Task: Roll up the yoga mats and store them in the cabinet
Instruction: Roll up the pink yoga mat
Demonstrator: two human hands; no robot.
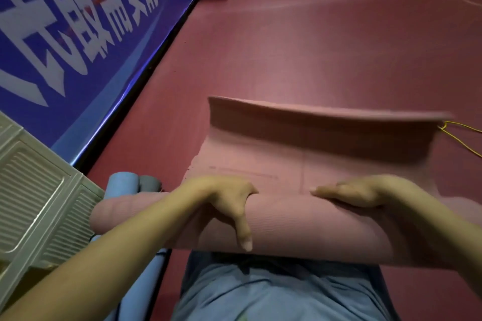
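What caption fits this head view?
Both hands, left hand and right hand, roll the pink foam yoga mat.
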